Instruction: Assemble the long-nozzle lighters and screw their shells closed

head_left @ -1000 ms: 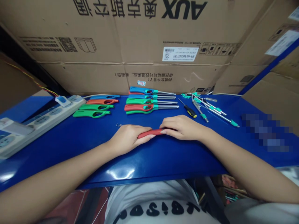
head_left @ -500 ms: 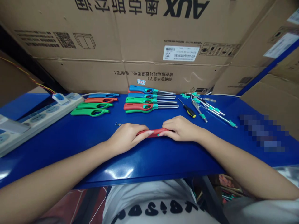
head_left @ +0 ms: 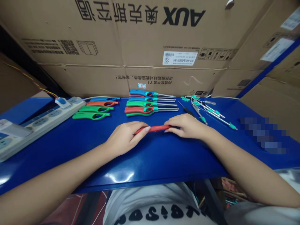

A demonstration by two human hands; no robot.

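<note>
Between both hands I hold a red lighter handle (head_left: 157, 128), edge-on, above the blue table. My left hand (head_left: 126, 136) grips its left end with the thumb on the near side. At the right end, my right hand (head_left: 185, 126) pinches it between thumb and fingers. Beyond the hands lie several assembled long-nosed lighters (head_left: 140, 110) with blue, green and red handles and metal tubes. To their left, several handle shells (head_left: 91, 115) in green, orange and blue rest in a row. A screwdriver (head_left: 187, 110) is partly hidden behind my right hand.
Metal tubes with teal parts and wires (head_left: 214, 113) lie at the back right. A white power strip (head_left: 42, 125) runs along the left side of the blue table (head_left: 150, 165). A large cardboard box (head_left: 140, 47) walls off the back.
My hands have moved slightly apart along the red handle, baring more of its middle. The right hand now covers most of the screwdriver's grip. The camera view has tilted up a little.
</note>
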